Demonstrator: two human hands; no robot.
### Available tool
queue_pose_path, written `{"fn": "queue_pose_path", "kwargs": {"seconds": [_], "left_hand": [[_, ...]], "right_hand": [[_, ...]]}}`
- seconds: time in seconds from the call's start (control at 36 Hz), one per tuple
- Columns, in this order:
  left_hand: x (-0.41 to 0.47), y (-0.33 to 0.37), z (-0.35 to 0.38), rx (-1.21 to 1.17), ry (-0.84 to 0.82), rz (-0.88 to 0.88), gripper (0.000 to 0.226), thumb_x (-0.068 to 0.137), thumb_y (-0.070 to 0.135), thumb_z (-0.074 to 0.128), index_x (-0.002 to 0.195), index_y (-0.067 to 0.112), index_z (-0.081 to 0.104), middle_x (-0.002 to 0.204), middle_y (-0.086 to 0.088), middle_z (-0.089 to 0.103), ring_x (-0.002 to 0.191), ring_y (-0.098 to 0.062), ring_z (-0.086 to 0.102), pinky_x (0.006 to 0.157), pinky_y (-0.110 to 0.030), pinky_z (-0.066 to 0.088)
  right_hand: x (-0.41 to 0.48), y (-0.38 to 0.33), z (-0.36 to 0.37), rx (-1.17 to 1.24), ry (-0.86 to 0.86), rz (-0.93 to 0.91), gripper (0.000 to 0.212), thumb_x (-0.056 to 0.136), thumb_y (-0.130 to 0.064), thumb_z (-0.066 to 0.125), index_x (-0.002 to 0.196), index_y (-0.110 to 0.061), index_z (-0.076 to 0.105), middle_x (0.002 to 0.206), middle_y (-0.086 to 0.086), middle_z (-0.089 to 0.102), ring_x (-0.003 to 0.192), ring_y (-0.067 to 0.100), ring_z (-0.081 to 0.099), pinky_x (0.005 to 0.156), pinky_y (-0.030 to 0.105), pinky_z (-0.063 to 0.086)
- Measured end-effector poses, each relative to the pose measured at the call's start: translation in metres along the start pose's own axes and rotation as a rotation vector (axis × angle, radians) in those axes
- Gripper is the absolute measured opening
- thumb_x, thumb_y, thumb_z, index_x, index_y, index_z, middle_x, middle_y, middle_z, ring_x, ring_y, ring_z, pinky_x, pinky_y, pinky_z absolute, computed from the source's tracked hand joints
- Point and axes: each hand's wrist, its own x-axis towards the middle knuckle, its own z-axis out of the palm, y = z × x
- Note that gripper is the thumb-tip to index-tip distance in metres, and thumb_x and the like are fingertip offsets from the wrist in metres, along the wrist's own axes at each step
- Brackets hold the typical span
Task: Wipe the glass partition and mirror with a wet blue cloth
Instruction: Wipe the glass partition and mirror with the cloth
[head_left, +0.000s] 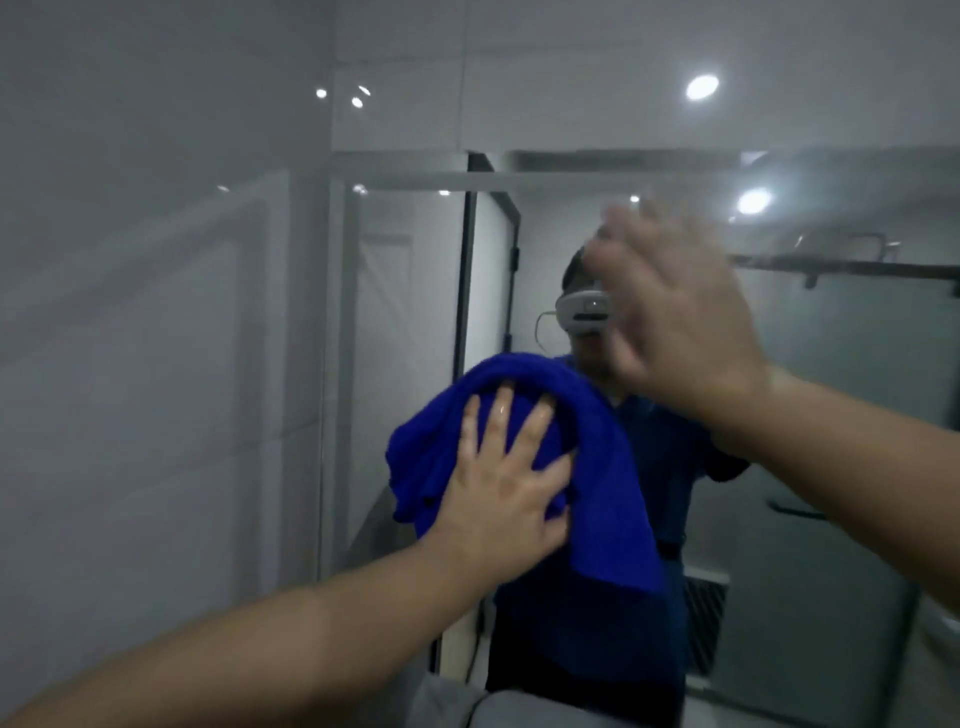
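Observation:
A bright blue cloth (597, 493) hangs bunched against the mirror (831, 415), low in the middle of the view. My left hand (498, 478) lies flat on the cloth with its fingers spread and straight, pressing it to the glass. My right hand (675, 312) is raised higher up to the right, blurred, fingers straight and spread, holding nothing; whether it touches the mirror I cannot tell. The mirror reflects a person in a dark blue shirt and the frosted glass partition (857, 519) with its dark top rail.
A glossy white tiled wall (156, 364) fills the left side and meets the mirror's left edge. White tiles (571, 78) run above the mirror. Reflected ceiling lights (754, 200) shine at the upper right. A pale rounded fixture edge (493, 706) shows at the bottom.

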Motion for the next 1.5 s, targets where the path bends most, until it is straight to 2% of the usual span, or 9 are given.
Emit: {"fn": "queue_pose_path", "kwargs": {"seconds": [0.17, 0.36, 0.56, 0.78, 0.92, 1.06, 1.22, 1.39, 1.5], "left_hand": [[-0.064, 0.011, 0.035, -0.057, -0.104, -0.032, 0.044, 0.078, 0.050, 0.064, 0.117, 0.034, 0.075, 0.166, -0.013, 0.042, 0.155, -0.049, 0.027, 0.131, -0.064, 0.012], [-0.133, 0.003, 0.065, -0.057, -0.170, -0.180, 0.070, 0.079, 0.054, 0.079, 0.145, 0.040, 0.057, 0.166, -0.006, 0.038, 0.155, -0.047, 0.026, 0.133, -0.056, -0.002], [-0.170, -0.016, 0.076, -0.042, -0.182, -0.251, 0.095, 0.068, 0.045, 0.092, 0.150, 0.036, 0.045, 0.164, -0.006, 0.036, 0.152, -0.043, 0.028, 0.123, -0.063, 0.023], [-0.057, -0.083, 0.007, -0.301, 0.213, -0.751, 0.080, 0.101, 0.046, 0.060, 0.169, 0.025, 0.023, 0.179, -0.014, 0.007, 0.165, -0.040, 0.003, 0.134, -0.060, 0.007], [-0.002, -0.066, 0.004, -0.389, 0.283, -1.006, 0.101, 0.088, 0.071, 0.036, 0.169, 0.013, 0.025, 0.180, -0.012, 0.003, 0.166, -0.040, -0.001, 0.133, -0.062, 0.003], [-0.037, -0.021, 0.025, -0.368, 0.304, -0.713, 0.119, 0.073, 0.053, 0.084, 0.155, 0.040, -0.001, 0.176, -0.025, 0.016, 0.163, -0.051, 0.008, 0.131, -0.066, 0.004], [-0.118, 0.047, 0.084, -0.245, 0.038, -0.213, 0.050, 0.089, 0.044, 0.062, 0.135, 0.026, 0.066, 0.161, -0.020, 0.045, 0.149, -0.053, 0.034, 0.122, -0.072, 0.026], [-0.182, 0.081, 0.113, -0.155, -0.186, 0.088, 0.055, 0.086, 0.045, 0.072, 0.139, 0.040, 0.060, 0.162, -0.001, 0.040, 0.147, -0.033, 0.032, 0.128, -0.050, 0.012], [-0.219, 0.084, 0.135, -0.148, -0.290, 0.178, 0.054, 0.084, 0.039, 0.065, 0.138, 0.042, 0.061, 0.156, 0.002, 0.048, 0.137, -0.031, 0.042, 0.120, -0.046, 0.029]], "right_hand": [[-0.041, -0.069, 0.041, 0.070, -0.132, -0.224, 0.059, 0.091, -0.028, 0.052, 0.148, -0.016, 0.061, 0.168, 0.008, 0.042, 0.161, 0.032, 0.029, 0.130, 0.057, 0.020], [-0.075, -0.068, 0.066, -0.110, -0.241, -0.282, 0.071, 0.098, -0.039, 0.050, 0.164, -0.017, 0.039, 0.175, 0.010, 0.026, 0.164, 0.032, 0.017, 0.132, 0.057, 0.015], [-0.076, -0.073, 0.070, -0.186, -0.231, -0.259, 0.070, 0.101, -0.041, 0.046, 0.165, -0.015, 0.035, 0.176, 0.013, 0.023, 0.164, 0.037, 0.016, 0.131, 0.059, 0.014], [-0.075, -0.076, 0.067, -0.188, -0.216, -0.249, 0.066, 0.104, -0.042, 0.036, 0.164, -0.013, 0.037, 0.174, 0.015, 0.028, 0.163, 0.038, 0.020, 0.131, 0.059, 0.015], [-0.075, -0.077, 0.067, -0.143, -0.177, -0.237, 0.066, 0.097, -0.033, 0.046, 0.160, -0.011, 0.043, 0.173, 0.014, 0.031, 0.161, 0.039, 0.024, 0.130, 0.060, 0.018], [-0.076, -0.075, 0.070, -0.114, -0.140, -0.238, 0.063, 0.100, -0.031, 0.044, 0.160, -0.011, 0.045, 0.170, 0.016, 0.036, 0.160, 0.041, 0.027, 0.130, 0.061, 0.019], [-0.076, -0.077, 0.072, -0.105, -0.129, -0.227, 0.065, 0.095, -0.026, 0.047, 0.159, -0.012, 0.047, 0.171, 0.013, 0.036, 0.161, 0.038, 0.027, 0.131, 0.057, 0.016], [-0.075, -0.077, 0.070, -0.115, -0.170, -0.222, 0.068, 0.093, -0.027, 0.045, 0.159, -0.014, 0.047, 0.172, 0.011, 0.034, 0.161, 0.037, 0.026, 0.132, 0.057, 0.014], [-0.075, -0.078, 0.069, -0.132, -0.178, -0.224, 0.068, 0.094, -0.029, 0.044, 0.160, -0.014, 0.046, 0.172, 0.011, 0.033, 0.161, 0.037, 0.025, 0.132, 0.057, 0.015]]}}
